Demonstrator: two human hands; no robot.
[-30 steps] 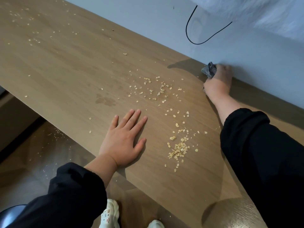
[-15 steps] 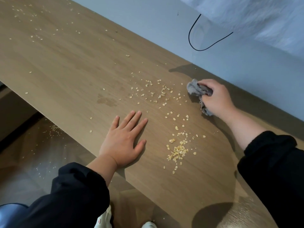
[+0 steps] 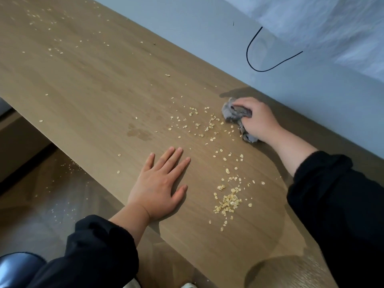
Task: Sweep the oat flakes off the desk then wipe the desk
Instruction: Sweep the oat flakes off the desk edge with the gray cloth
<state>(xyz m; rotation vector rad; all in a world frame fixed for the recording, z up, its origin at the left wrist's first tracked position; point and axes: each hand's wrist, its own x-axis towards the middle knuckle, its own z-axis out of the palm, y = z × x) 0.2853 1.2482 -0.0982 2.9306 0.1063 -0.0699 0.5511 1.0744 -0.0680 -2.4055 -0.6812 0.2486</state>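
Note:
A wooden desk (image 3: 87, 80) runs diagonally across the view. Oat flakes lie scattered over it, with a dense small pile (image 3: 227, 201) near the front edge and a loose spread (image 3: 199, 121) in the middle. My right hand (image 3: 257, 119) grips a crumpled grey cloth (image 3: 233, 112) pressed onto the desk at the right end of that spread, close to the wall. My left hand (image 3: 160, 183) lies flat on the desk, fingers straight, just left of the pile. More flakes dot the far left part of the desk (image 3: 41, 21).
A grey wall (image 3: 207, 38) borders the desk's far side, with a black cable loop (image 3: 259, 65) on it. A damp stain (image 3: 139, 134) marks the desk. Flakes lie on the wooden floor (image 3: 52, 204) below the front edge. A dark rounded object (image 3: 12, 267) sits at bottom left.
My right hand has drawn the cloth away from the wall and leftward onto the desk toward the scattered flakes. My left hand has stayed flat in place.

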